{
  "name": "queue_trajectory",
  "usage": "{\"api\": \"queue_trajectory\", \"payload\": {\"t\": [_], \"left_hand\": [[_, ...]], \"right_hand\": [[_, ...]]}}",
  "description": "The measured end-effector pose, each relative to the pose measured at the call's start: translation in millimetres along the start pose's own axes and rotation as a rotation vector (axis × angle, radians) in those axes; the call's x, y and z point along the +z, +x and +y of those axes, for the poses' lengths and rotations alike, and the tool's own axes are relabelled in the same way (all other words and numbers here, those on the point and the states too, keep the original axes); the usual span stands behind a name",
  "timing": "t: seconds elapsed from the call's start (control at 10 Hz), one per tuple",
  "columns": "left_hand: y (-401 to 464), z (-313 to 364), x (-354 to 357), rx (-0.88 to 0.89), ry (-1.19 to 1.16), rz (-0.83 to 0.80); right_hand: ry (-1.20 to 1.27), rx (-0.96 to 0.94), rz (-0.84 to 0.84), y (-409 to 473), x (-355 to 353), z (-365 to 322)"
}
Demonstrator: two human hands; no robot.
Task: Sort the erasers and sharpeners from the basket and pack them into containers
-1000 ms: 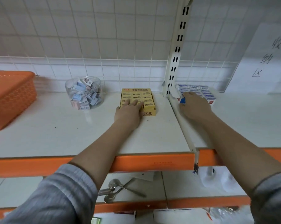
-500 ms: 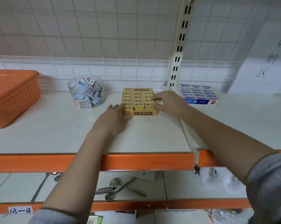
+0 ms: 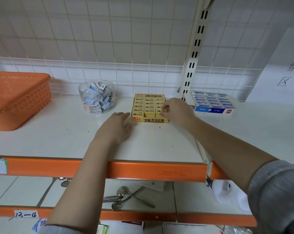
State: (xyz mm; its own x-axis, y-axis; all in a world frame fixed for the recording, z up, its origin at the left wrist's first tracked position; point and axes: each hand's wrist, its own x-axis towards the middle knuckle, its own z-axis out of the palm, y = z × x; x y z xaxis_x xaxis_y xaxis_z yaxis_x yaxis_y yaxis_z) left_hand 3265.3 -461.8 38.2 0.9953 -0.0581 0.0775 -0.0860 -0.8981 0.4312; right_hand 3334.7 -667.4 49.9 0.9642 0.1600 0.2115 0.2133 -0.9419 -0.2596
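White tiles and a wire grid backed the white shelf (image 3: 41,142) with its orange front edge. Toward the back edge, near the slotted upright, sat the yellow eraser box (image 3: 149,119), its front printed "2B" with Chinese characters, filled with yellow erasers (image 3: 139,107) also marked "2B". The right hand (image 3: 175,110) rested at the box's right side, fingers curled and pinching an eraser in the front right row. The left hand (image 3: 119,127) lay flat on the shelf against the box's front left corner, fingers spread. Left of the box stood a clear round tub (image 3: 97,97) of small sharpeners, and near the left edge an orange basket (image 3: 21,98). Right of the upright lay a blue-and-white eraser box (image 3: 212,105), its print too small to read. A lower-shelf tag (image 3: 25,214) read "13-4".
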Motion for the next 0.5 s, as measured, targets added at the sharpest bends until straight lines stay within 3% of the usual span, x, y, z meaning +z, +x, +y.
{"api": "queue_trajectory", "payload": {"t": [0.4,0.5], "left_hand": [[5.9,-42.7,-31.9,0.005,0.008,-0.041],[6.4,-60.7,-42.1,0.038,0.007,-0.031]], "right_hand": [[0.075,0.193,-0.034,-10.9,6.7,-19.7],[0.107,0.242,0.060,-18.8,-0.3,-35.6]]}}
